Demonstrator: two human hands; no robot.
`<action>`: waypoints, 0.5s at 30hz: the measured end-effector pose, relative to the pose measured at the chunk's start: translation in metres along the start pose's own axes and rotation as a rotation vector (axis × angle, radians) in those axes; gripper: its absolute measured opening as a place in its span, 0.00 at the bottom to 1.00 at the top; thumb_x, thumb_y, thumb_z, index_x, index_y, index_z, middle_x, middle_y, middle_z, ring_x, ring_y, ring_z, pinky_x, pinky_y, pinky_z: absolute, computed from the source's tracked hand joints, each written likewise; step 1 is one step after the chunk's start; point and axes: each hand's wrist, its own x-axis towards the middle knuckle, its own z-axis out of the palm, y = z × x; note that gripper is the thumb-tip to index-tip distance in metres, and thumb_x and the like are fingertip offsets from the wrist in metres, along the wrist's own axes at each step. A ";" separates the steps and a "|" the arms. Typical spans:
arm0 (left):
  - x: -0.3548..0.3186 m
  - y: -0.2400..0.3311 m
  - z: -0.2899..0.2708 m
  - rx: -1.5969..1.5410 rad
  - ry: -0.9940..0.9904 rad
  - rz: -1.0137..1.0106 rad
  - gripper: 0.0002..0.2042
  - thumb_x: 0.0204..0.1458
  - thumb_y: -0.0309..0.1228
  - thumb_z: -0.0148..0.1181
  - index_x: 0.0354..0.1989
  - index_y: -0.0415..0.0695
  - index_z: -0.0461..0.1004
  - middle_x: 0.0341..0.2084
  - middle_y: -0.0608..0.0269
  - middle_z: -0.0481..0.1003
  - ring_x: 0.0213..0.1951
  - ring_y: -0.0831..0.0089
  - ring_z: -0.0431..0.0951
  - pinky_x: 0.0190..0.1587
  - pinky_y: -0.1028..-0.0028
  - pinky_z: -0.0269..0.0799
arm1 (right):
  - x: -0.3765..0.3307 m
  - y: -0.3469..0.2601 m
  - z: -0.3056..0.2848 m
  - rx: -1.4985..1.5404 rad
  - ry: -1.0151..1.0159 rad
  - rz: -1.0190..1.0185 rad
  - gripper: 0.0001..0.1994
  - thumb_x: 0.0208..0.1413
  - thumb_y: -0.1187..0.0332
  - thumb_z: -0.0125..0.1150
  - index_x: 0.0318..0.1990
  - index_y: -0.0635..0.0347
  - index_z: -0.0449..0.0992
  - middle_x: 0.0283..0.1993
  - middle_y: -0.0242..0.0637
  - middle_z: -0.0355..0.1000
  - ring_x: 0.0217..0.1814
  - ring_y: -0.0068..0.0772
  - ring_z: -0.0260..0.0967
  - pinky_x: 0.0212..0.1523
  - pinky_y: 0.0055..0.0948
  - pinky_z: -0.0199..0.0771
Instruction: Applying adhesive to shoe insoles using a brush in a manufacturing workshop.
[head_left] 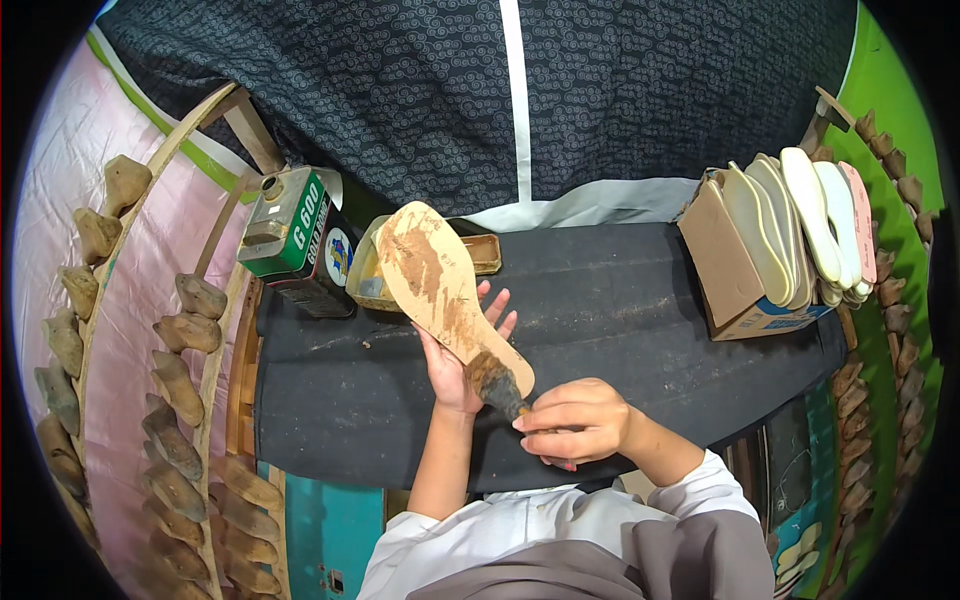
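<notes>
My left hand (447, 372) supports a tan shoe insole (452, 290) from beneath, its thumb along the near edge and fingertips showing past the far edge. The insole is tilted over the table, wide end up and to the left, with brown wet-looking smears on its face. In my right hand (582, 420) is a glue brush (497, 385), pinched by its short handle. Its dark, clotted head lies against the narrow heel end of the insole; the handle is mostly hidden by my fingers.
A green and black metal can (300, 240) stands at the table's left, beside a yellowish open container (370, 270) partly behind the insole. At right, a cardboard box (720, 255) holds several insoles. Racks of wooden shoe lasts (190, 330) flank the dark-covered table (620, 310).
</notes>
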 end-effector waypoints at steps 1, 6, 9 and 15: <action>0.000 0.001 0.000 0.014 0.023 0.021 0.32 0.56 0.58 0.23 0.63 0.51 0.49 0.59 0.55 0.55 0.59 0.54 0.57 0.60 0.56 0.54 | 0.000 0.001 -0.003 0.013 -0.010 0.012 0.10 0.40 0.66 0.63 0.30 0.61 0.75 0.34 0.39 0.72 0.28 0.35 0.71 0.25 0.27 0.73; 0.002 0.004 0.002 -0.055 -0.013 0.072 0.31 0.56 0.58 0.25 0.63 0.51 0.49 0.58 0.55 0.56 0.55 0.54 0.63 0.57 0.58 0.59 | -0.003 0.006 -0.009 -0.071 0.074 0.030 0.10 0.40 0.66 0.63 0.30 0.61 0.75 0.35 0.40 0.72 0.28 0.35 0.71 0.24 0.27 0.73; 0.004 0.003 -0.001 -0.030 0.018 0.090 0.31 0.56 0.58 0.26 0.63 0.52 0.49 0.57 0.56 0.58 0.50 0.56 0.69 0.55 0.59 0.63 | -0.004 -0.004 -0.003 0.016 -0.016 0.014 0.09 0.39 0.69 0.63 0.30 0.61 0.75 0.33 0.39 0.72 0.26 0.34 0.71 0.24 0.26 0.73; 0.005 0.006 0.001 0.019 0.093 0.144 0.31 0.55 0.58 0.28 0.62 0.54 0.51 0.56 0.59 0.61 0.40 0.62 0.74 0.50 0.64 0.68 | -0.007 0.002 -0.014 -0.014 0.034 0.063 0.09 0.38 0.71 0.63 0.30 0.60 0.75 0.33 0.39 0.72 0.26 0.34 0.70 0.24 0.26 0.72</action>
